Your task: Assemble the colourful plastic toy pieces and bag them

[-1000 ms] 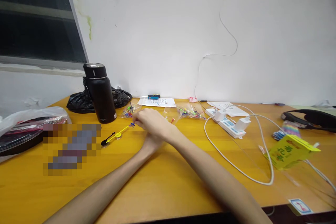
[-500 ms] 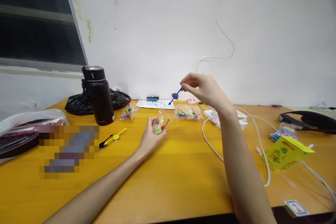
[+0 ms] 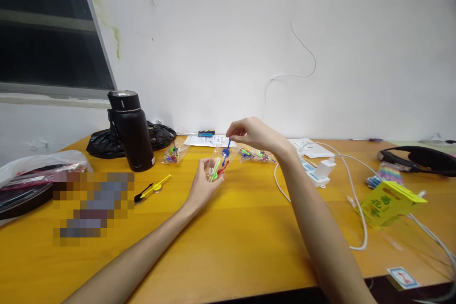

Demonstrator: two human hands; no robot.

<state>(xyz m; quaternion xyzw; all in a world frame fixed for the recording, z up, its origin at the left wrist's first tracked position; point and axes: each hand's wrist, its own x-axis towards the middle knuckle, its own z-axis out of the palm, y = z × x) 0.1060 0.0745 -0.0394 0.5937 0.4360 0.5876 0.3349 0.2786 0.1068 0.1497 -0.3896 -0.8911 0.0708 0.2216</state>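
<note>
- While the left hand [image 3: 202,186] is held over the yellow surface [image 3: 228,242], its fingers [image 3: 205,166] are curled shut round a small clear bag [image 3: 218,167] with green and red plastic pieces inside.
- The right hand [image 3: 251,134] hangs just above and to the right of those fingers. Its thumb and forefinger are pinched tight on the top end of a blue pointer [image 3: 225,152].
- The blue pointer hangs tip-down from the pinch, its lower end at the bag's mouth. Whether it is inside cannot be told.
- Well left of the left fingers, a yellow-and-black pointer [image 3: 153,186] lies flat, with a black bottle [image 3: 131,130] upright beyond it.
- Just beyond the right fingers lies a second bag [image 3: 257,155] of coloured pieces. Further right sits a white power strip [image 3: 314,175].
</note>
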